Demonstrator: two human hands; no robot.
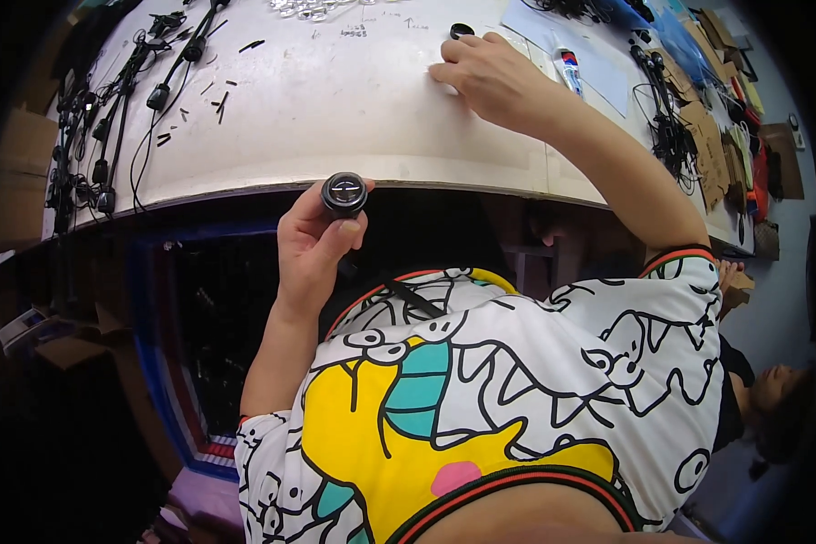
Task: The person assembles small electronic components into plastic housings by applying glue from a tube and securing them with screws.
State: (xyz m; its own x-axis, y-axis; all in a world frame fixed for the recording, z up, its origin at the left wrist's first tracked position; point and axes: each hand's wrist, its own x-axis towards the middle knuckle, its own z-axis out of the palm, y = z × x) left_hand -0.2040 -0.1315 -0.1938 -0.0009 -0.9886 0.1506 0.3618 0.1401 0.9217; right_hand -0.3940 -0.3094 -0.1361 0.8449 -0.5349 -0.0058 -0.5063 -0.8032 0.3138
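My left hand is closed around a short black cylinder just off the table's front edge. The cylinder's round end faces up and has a shiny, glass-like centre, perhaps a lens or a torch head. Out over the right half of the white table, my right hand rests with its fingers bent and drawn together. What they hold, if anything, is hidden. A small black ring-shaped part sits right beside its knuckles, on the far side.
Black cables with plugs lie along the table's left side, with small black scraps nearby. A glue-like tube lies on white paper at right. More cables and cardboard lie beyond. Another person is at far right.
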